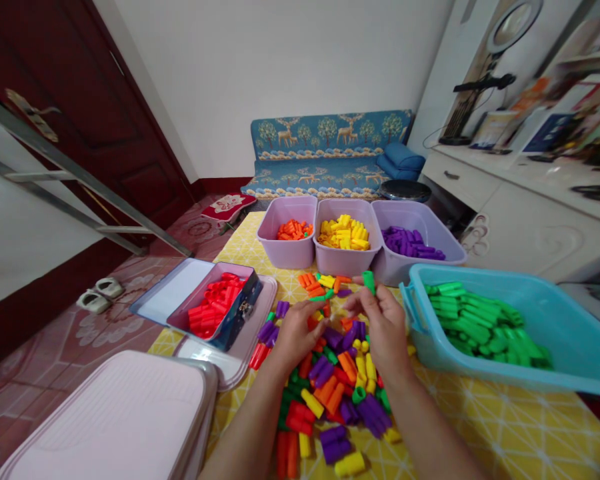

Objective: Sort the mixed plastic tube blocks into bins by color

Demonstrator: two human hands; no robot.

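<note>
My right hand (383, 323) is raised over the right side of a loose pile, with a short green plastic tube (369, 282) pinched at its fingertips. Over the left side of the pile is my left hand (297, 337), its thumb and index finger apart. Another green plastic piece (324, 296) lies against its fingertips; whether it is gripped is not plain. Beneath and between the hands spread mixed tube-like plastic pieces, among them orange pieces (330, 397), purple pieces (374, 415) and yellow pieces (313, 403). My hands and forearms hide part of the pile.
Along the far table edge stand lilac bins of orange (286, 255), yellow (349, 260) and purple pieces (397, 272). A turquoise tub (505, 377) of green pieces is at right. At left sit a hinged box (253, 300) of red pieces and pale lids (110, 413).
</note>
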